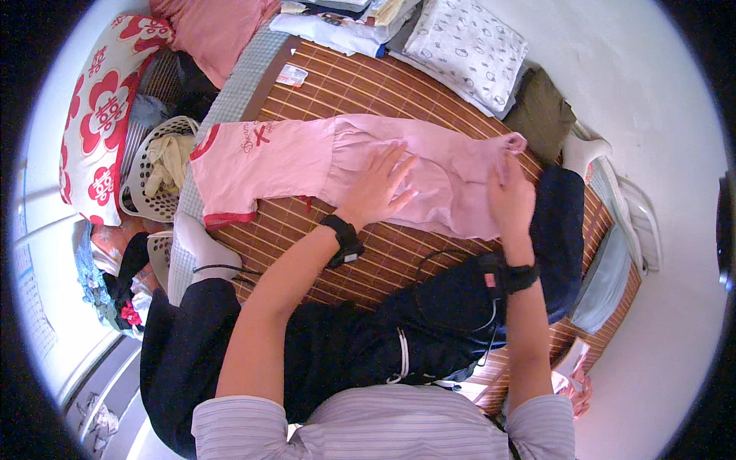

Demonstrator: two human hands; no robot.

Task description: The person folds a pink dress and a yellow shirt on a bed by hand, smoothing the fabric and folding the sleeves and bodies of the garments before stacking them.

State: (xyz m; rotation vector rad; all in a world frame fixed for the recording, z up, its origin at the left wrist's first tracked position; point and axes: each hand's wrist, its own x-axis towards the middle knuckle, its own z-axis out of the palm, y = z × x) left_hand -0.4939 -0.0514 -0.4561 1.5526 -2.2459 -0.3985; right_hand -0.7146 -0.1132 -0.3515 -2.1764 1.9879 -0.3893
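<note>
A pink short-sleeved dress (299,167) with red neck and sleeve trim lies lengthwise on a brown bamboo mat (368,253), its neckline at the left and its skirt at the right. Flat on the gathered skirt rests my left hand (379,187), fingers spread. My right hand (509,192) is at the hem end, its fingers on the cloth; motion blur hides whether they pinch it. A bunched bit of the pink fabric stands up just above those fingers. Both wrists wear black bands.
Folded clothes (339,29) and a folded printed white cloth (466,52) line the mat's far edge, with an olive cloth (540,112) beside them. Left of the bed stands a white perforated basket (155,190) of clothes. My crossed legs border the near side; a cable (230,268) lies there.
</note>
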